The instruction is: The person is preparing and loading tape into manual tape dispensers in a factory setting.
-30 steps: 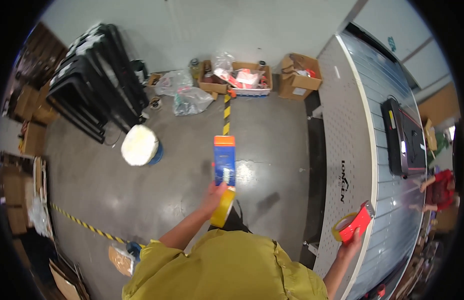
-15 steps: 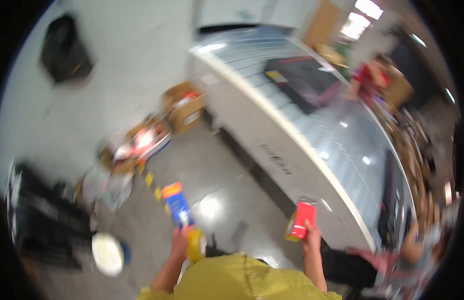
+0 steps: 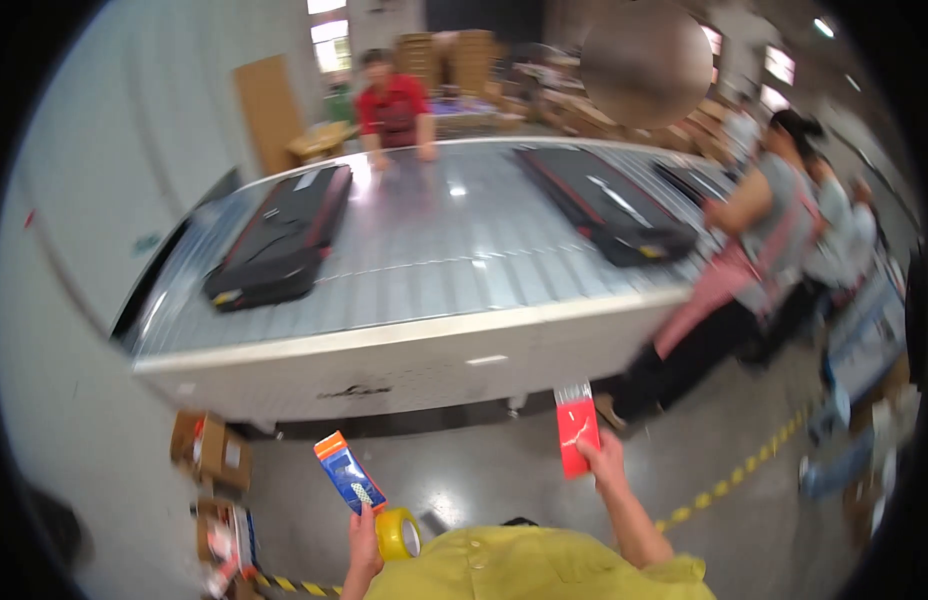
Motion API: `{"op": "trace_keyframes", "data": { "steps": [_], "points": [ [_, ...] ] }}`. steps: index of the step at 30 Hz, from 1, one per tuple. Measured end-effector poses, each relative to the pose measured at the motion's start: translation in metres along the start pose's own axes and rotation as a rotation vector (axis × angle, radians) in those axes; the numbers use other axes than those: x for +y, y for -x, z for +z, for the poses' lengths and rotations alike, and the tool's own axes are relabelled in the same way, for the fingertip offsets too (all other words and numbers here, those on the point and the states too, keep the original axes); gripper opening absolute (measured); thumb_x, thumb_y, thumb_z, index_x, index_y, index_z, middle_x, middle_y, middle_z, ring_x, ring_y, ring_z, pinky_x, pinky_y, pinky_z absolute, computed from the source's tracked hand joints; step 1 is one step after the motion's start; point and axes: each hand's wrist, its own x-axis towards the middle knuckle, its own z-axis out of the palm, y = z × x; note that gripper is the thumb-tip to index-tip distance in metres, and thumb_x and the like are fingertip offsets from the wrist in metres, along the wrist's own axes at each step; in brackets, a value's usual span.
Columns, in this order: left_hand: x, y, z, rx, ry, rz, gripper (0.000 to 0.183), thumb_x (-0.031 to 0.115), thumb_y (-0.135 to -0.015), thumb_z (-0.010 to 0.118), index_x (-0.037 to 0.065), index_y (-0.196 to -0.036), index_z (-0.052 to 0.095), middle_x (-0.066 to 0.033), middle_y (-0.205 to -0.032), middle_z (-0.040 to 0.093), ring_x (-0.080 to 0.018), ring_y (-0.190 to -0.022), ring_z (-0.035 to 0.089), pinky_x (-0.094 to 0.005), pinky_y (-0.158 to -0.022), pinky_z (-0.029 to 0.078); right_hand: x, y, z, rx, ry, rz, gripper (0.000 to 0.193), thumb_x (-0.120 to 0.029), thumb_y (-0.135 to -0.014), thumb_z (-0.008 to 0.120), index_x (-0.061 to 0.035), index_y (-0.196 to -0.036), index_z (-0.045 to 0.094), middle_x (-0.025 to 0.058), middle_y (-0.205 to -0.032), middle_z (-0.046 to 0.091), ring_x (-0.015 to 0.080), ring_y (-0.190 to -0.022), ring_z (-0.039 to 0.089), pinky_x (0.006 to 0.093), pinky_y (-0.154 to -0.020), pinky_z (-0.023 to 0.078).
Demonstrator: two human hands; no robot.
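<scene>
My left hand (image 3: 365, 535) is closed around the lower end of a flat blue packet (image 3: 346, 474) with an orange top. A roll of yellow tape (image 3: 395, 534) is beside that hand, against my yellow shirt; whether fingers also grip it I cannot tell. In my right hand (image 3: 606, 457) is a flat red packet (image 3: 576, 440) with a clear top edge, its thumb lying across the front. Both packets are held up over the floor, apart from the long metal-slatted conveyor table (image 3: 434, 285) ahead.
Long black cases with red trim, one left (image 3: 284, 235) and one right (image 3: 609, 205), lie on the table. A person in red (image 3: 392, 105) stands at its far side, a person in a pink apron (image 3: 754, 240) at its right. Cardboard boxes (image 3: 212, 450) stand on the floor at left.
The view has swung to the right, so the table now lies across the front and more people show. Both hands keep their packets; the yellow behind the red one no longer shows.
</scene>
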Motion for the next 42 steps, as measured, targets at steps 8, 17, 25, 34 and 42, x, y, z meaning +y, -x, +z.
{"op": "trace_keyframes", "data": {
  "steps": [8, 17, 25, 34, 42],
  "points": [
    [0.021, -0.067, 0.105, -0.375, -0.096, -0.026, 0.032, 0.034, -0.091, 0.046, 0.005, -0.105, 0.048, -0.0036, -0.095, 0.054, -0.0123, -0.084, 0.052, -0.0270, -0.073, 0.044, -0.144, -0.049, -0.059, 0.212, 1.053, -0.916, 0.034, -0.017, -0.068, 0.067, -0.0001, -0.092, 0.051, 0.0122, -0.070, 0.055, 0.0284, -0.071, 0.053, 0.0368, -0.072, 0.040],
    [0.035, -0.125, 0.171, -0.543, -0.031, -0.079, 0.033, 0.034, -0.091, 0.045, 0.005, -0.107, 0.044, -0.0059, -0.097, 0.055, -0.0160, -0.084, 0.054, -0.0295, -0.073, 0.045, -0.137, -0.082, -0.065, 0.319, 0.897, -0.716, 0.037, -0.017, -0.069, 0.069, 0.0034, -0.096, 0.054, 0.0119, -0.079, 0.059, 0.0227, -0.073, 0.057, 0.0332, -0.072, 0.044],
    [0.077, -0.210, 0.219, -0.667, 0.051, -0.084, 0.037, 0.034, -0.091, 0.045, 0.004, -0.112, 0.041, -0.0084, -0.104, 0.052, -0.0173, -0.092, 0.052, -0.0307, -0.080, 0.043, -0.159, -0.182, 0.015, 0.245, -0.302, -0.282, 0.033, -0.012, -0.078, 0.064, 0.0052, -0.103, 0.052, 0.0069, -0.093, 0.060, 0.0103, -0.081, 0.057, 0.0250, -0.073, 0.046],
    [0.102, -0.256, 0.282, -0.673, 0.058, -0.180, 0.034, 0.030, -0.091, 0.047, 0.004, -0.111, 0.044, -0.0076, -0.105, 0.053, -0.0167, -0.091, 0.054, -0.0311, -0.079, 0.046, -0.175, -0.227, 0.045, 0.420, 0.734, -0.600, 0.036, -0.016, -0.073, 0.067, 0.0048, -0.099, 0.053, 0.0129, -0.085, 0.060, 0.0223, -0.075, 0.058, 0.0319, -0.070, 0.045],
    [0.098, -0.243, 0.313, -0.647, 0.033, -0.168, 0.033, 0.031, -0.092, 0.043, 0.003, -0.111, 0.044, -0.0094, -0.103, 0.055, -0.0185, -0.089, 0.056, -0.0316, -0.076, 0.048, -0.215, -0.268, 0.020, 0.218, 1.179, -1.177, 0.034, -0.010, -0.064, 0.069, 0.0020, -0.091, 0.052, 0.0118, -0.072, 0.056, 0.0283, -0.070, 0.055, 0.0376, -0.073, 0.042]
  ]
}}
